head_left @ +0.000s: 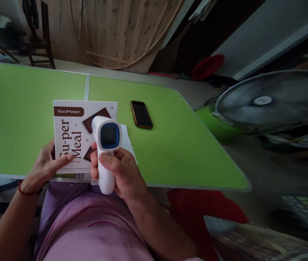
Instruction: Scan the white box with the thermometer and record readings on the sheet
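Observation:
A white box point(69, 141) printed "NutriMotion Su-per Meal" is gripped at its lower left by my left hand point(45, 161), thumb across the front and fingers behind. Wrapped around the handle of a white infrared thermometer point(106, 177) is my right hand point(123, 168). The thermometer is upright in front of the box's right side, its dark blue-framed screen facing me. Whether it touches the box I cannot tell. Behind my right hand, a white sheet point(128, 141) lies on the green table point(170, 156), partly hidden.
A dark phone point(141, 115) in a brown case lies on the table right of the box. Beyond the table's right edge stand a large fan point(262, 99) and a green container point(216, 123). A red seat point(205, 204) is near my right side, and a wooden chair point(38, 40) stands behind the table.

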Tool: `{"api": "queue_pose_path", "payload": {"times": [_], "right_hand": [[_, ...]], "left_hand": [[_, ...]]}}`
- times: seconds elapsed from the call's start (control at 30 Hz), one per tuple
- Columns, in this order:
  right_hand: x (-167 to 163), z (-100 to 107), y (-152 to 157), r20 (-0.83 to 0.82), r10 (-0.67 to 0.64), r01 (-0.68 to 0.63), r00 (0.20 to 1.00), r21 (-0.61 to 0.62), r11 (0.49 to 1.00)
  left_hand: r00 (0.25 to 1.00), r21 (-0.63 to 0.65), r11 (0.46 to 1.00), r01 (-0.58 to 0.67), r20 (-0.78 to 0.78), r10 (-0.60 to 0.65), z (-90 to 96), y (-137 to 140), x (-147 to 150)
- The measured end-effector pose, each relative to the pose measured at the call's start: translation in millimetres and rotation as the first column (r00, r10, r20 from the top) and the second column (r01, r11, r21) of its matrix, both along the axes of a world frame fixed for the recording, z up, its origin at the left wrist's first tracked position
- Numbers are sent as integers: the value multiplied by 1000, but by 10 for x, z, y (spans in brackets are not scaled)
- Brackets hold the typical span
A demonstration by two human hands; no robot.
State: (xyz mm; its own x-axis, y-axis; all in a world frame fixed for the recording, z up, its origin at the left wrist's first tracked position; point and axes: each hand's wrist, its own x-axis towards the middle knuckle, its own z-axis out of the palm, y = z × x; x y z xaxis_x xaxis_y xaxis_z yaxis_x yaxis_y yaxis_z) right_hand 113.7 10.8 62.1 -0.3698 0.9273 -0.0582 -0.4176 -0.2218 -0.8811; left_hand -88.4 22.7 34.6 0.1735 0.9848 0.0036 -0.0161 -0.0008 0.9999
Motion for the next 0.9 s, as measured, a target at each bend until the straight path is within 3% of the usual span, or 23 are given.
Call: {"api": "queue_pose_path", "payload": {"times": [0.9], "right_hand": [[-109, -41, -26, -29, -53, 53, 998, 16, 998]], "left_hand": [[999, -36, 999, -13, -41, 12, 8, -2, -43]]}}
